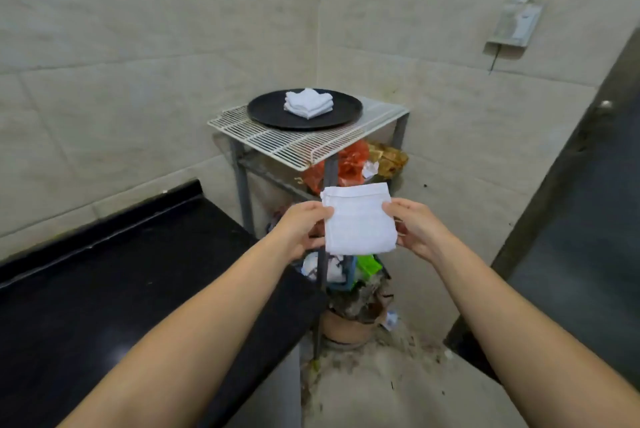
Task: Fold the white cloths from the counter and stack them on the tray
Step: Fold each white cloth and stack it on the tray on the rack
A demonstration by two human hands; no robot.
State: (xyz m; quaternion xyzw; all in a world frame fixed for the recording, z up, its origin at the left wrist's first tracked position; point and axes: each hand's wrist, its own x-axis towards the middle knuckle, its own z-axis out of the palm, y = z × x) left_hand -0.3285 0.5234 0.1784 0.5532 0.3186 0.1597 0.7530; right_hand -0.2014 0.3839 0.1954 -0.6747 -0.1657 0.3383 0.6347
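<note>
Both hands hold one folded white cloth in the air, out in front of the person. Left hand pinches the cloth's left edge, thumb on top and fingers curled beneath; right hand pinches the right edge the same way. Holding it by two opposite sides keeps the square flat and its layers together, which looks like the reason for the grip: a fold carried by one corner would likely fall open. The cloth appears already folded, so the step in hand is probably the carry to the stack.

Taking the held cloth as the landmark: beyond and above it sits the round black tray, well apart, with a small stack of folded cloths at its middle. The tray rests on a white wire shelf that tops a grey metal rack. Directly behind and below the cloth, the rack's lower levels hold orange plastic bags and other clutter too jumbled to name. To the left of the cloth and lower runs the black counter; no loose cloths show on the part in view. Pale tiled walls meet in a corner behind the tray, and a dark door stands to the right.
</note>
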